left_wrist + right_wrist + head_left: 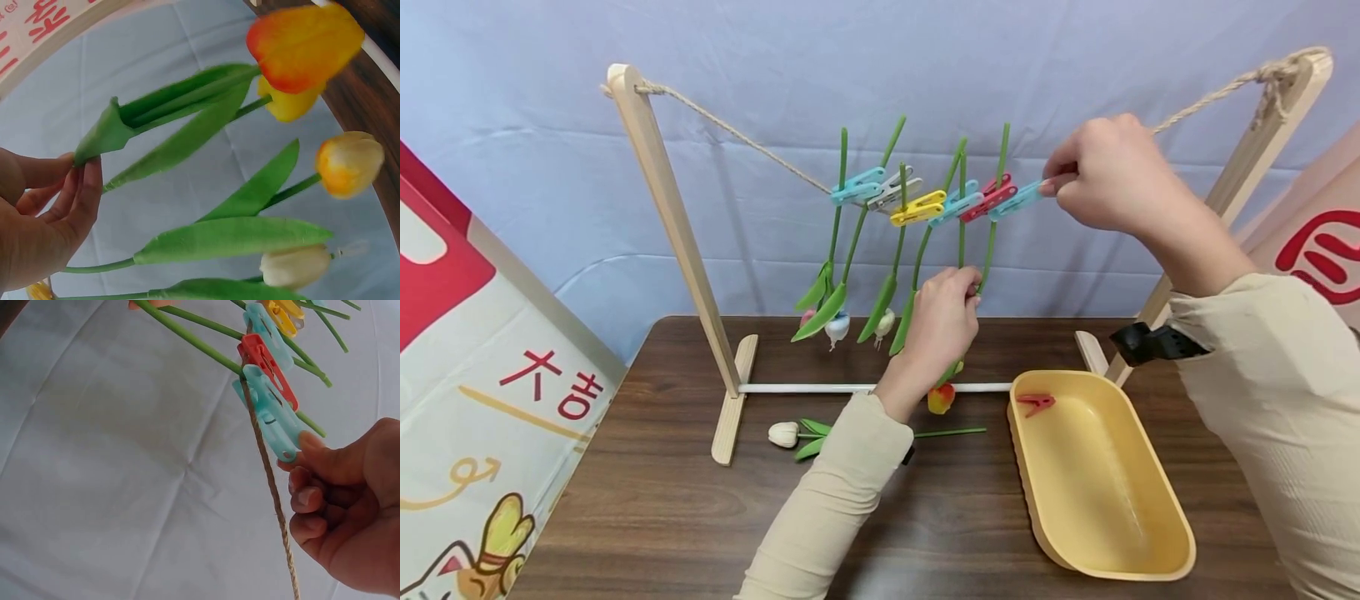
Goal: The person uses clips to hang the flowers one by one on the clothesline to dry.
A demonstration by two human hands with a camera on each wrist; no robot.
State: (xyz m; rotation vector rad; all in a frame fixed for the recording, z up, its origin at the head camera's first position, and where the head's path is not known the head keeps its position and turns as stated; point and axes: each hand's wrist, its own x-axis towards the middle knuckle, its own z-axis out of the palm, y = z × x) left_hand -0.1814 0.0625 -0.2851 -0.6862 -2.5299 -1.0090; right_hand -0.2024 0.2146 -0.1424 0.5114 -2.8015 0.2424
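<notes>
My left hand (pixel 938 321) pinches the green stem of an artificial tulip near its leaf base; its orange-red bloom (pixel 306 47) hangs downward. At the right end of the row, my right hand (pixel 1112 179) holds a light blue clothespin (pixel 272 415) between thumb and finger. That clothespin sits on the rope (pixel 275 497) at the tulip's stem (pixel 194 340), right beside a red clothespin (pixel 988 198). Several other tulips hang upside down to the left, by light blue, white and yellow clothespins (pixel 917 208). In the head view, my left hand hides part of the stems.
A wooden frame (pixel 673 217) carries the rope, with a white bar (pixel 805 388) low across it. One white tulip (pixel 784 434) lies on the table (pixel 647 500) beneath my left forearm. To the right stands a yellow basin (pixel 1026 483) with a red clothespin (pixel 1036 404) inside.
</notes>
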